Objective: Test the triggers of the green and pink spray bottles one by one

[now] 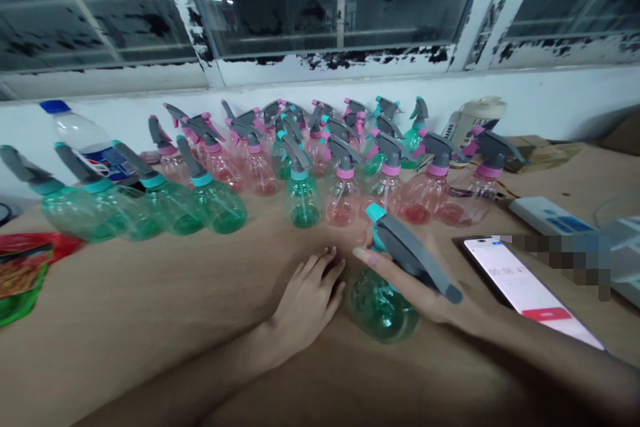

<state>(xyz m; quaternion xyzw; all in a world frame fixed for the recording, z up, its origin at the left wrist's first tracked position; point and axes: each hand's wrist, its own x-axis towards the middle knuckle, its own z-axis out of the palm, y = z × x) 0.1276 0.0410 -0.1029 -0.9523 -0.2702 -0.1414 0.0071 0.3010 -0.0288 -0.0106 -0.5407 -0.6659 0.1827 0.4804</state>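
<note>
My right hand (425, 293) is closed around a green spray bottle (383, 307) with a grey trigger head (415, 255) and teal collar, holding it tilted on the wooden table (150, 320). Just left of the bottle, my left hand (307, 300) rests on the table with its fingers stretched out, holding nothing. Behind them stand several green spray bottles (215, 203) and pink spray bottles (343, 203) in rows along the wall.
A phone (530, 290) with a lit timer screen lies right of my right arm. A water bottle (87, 143) with a blue cap stands at the back left. Red and green bags (23, 273) lie at the left edge. A white device (550, 213) lies at right.
</note>
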